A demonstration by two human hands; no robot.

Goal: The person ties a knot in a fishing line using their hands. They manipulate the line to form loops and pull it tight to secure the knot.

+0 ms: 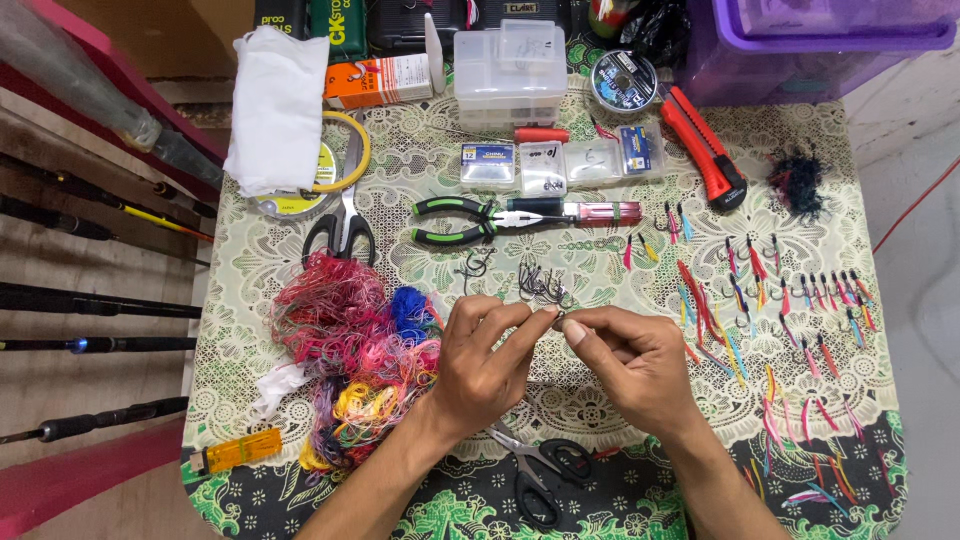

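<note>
Left hand (480,355) and right hand (625,360) pinched together on a small hook (560,315), mid-tying. Next up, likely: steady tension, thread bundle (355,350) nearby

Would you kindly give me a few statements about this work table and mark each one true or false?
1. Both hands meet at the fingertips over the table: left hand, right hand. True.
2. The green-handled pliers lie in the right hand. False: they lie on the cloth, beyond the hands.
3. A tangle of coloured thread lies beside the left hand. True.
4. The red utility knife lies under the wrists. False: small black scissors lie there.
</note>
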